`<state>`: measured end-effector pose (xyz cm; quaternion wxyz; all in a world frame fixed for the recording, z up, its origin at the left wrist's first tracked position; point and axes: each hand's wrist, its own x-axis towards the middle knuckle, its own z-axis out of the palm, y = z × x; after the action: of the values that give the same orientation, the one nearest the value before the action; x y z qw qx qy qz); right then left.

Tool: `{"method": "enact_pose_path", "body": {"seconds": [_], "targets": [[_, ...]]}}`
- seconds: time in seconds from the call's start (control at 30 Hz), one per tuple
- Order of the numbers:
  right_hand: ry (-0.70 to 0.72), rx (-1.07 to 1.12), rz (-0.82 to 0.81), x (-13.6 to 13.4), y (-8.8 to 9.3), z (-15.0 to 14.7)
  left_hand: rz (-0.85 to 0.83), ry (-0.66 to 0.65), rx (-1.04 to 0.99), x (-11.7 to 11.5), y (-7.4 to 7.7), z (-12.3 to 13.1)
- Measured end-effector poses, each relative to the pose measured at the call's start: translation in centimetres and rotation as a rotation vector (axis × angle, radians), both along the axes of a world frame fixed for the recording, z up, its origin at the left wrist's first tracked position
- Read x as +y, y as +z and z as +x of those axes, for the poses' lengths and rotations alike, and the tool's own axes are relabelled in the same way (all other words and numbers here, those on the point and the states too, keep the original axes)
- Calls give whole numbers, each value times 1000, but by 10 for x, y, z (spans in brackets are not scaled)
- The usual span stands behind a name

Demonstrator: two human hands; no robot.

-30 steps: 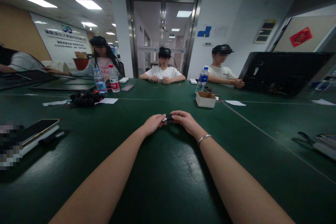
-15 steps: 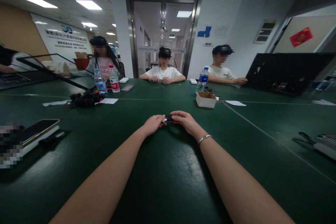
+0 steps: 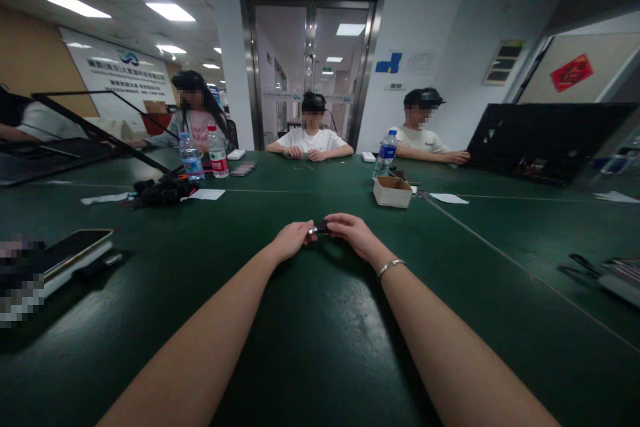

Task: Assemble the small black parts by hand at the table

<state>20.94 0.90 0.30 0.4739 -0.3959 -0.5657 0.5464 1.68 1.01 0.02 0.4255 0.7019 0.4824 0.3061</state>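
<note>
Both my arms stretch forward over a dark green table (image 3: 320, 347). My left hand (image 3: 291, 240) and my right hand (image 3: 356, 232) meet at the middle, fingers pinched on a small black object with a metal end (image 3: 321, 228), held just above the tabletop. A silver bracelet (image 3: 389, 268) circles my right wrist. The object is too small to name.
A small cardboard box (image 3: 393, 190) stands beyond my hands. Water bottles (image 3: 190, 155) and a black bundle (image 3: 161, 189) lie at the left. A phone (image 3: 75, 245) rests near the left edge. Three people sit across the table. A large black panel (image 3: 545, 140) leans at right.
My hands stay in place on the small object. At the far left a person has lifted a thin black frame up off the table.
</note>
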Motion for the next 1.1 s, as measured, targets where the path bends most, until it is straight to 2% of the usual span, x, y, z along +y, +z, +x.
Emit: {"method": "enact_pose_path", "body": {"seconds": [0.3,0.57,0.87,1.1], "targets": [[-1,16,10,1,-2,2,-25,-6,-55,-9,9,1],[8,13,1,0,0,0,7,9,12,0,-1,0],[-11,30,-4,0,0,0,1,-9,-45,-9,8,1],[-4,12,1,0,-1,1,-8,-16,-23,-1,0,0]]}}
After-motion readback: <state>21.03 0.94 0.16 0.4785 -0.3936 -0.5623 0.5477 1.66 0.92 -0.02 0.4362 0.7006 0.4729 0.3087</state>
